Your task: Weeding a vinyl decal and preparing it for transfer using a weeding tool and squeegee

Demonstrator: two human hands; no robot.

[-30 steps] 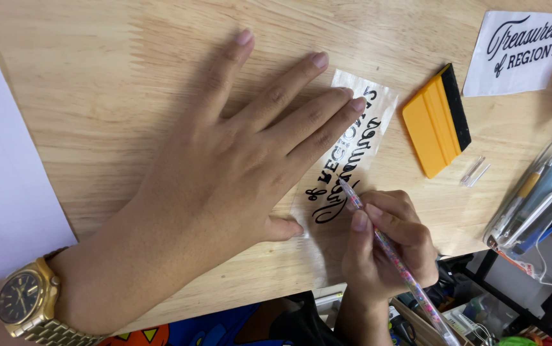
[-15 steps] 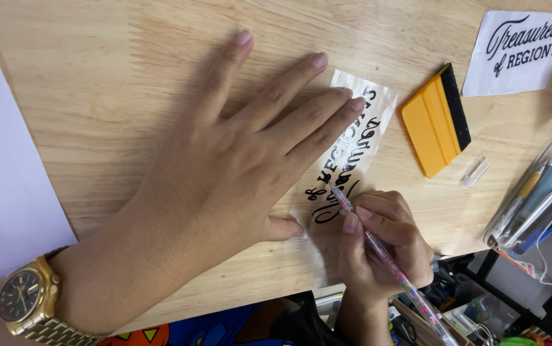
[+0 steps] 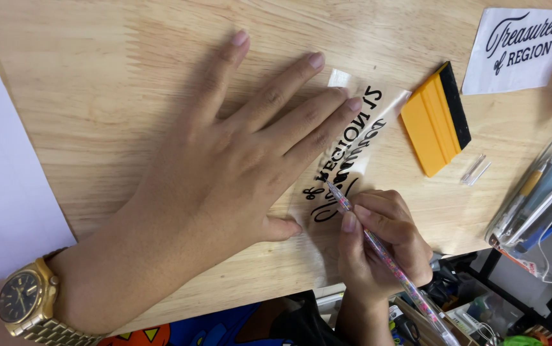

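My left hand (image 3: 225, 173) lies flat with fingers spread on a clear transfer sheet with black lettering (image 3: 346, 154), pressing it against the wooden table (image 3: 109, 96). A gold wristwatch (image 3: 29, 301) sits on that wrist. My right hand (image 3: 378, 243) grips a thin speckled pen-like tool (image 3: 385, 256). Its tip touches the black lettering near the sheet's lower end, just right of my left thumb.
A yellow squeegee with a black felt edge (image 3: 435, 118) lies right of the sheet. A white sheet with black lettering (image 3: 518, 50) sits at the far right corner. A clear case of tools (image 3: 539, 198) rests at the right edge. White paper (image 3: 0, 179) covers the left.
The tool's tip has crept a little along the lettering at the sheet's lower end. My left hand stays pressed flat in the same place.
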